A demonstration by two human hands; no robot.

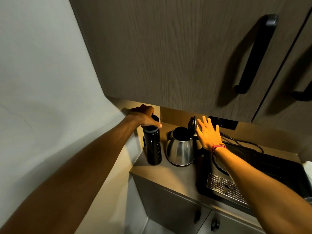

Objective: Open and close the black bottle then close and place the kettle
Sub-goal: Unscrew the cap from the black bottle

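A: Where do things stand?

B: The black bottle point(152, 146) stands upright on the counter point(168, 176), left of centre in the frame, just beside the kettle point(179, 146). The left hand point(145, 116) is wrapped down over the bottle's cap point(155, 119), fingers curled around it. Whether the cap is fully screwed home I cannot tell.

A: And the other hand?

B: The right hand point(208, 134) is flat and spread, holding nothing, with its fingertips right by the kettle lid point(192, 124), which stands tipped up on its hinge. The kettle's mouth is wide open.

A: So the lid comes next?

B: That is my reading: the bottle looks nearly finished and the lid is the step in hand. To do it well, push the lid from behind its top edge so it swings forward and down over the opening, then press on its centre until it seats. Flat fingers suit that better than a pinch.

A: Anything to watch?

B: The kettle is light-looking and sits close to the bottle, so a sideways shove could knock one into the other. Press downward, not leftward. Its round base point(219, 166) appears to lie lower right, partly under the right forearm, so the handle needs a firm grasp afterwards for the lift across.
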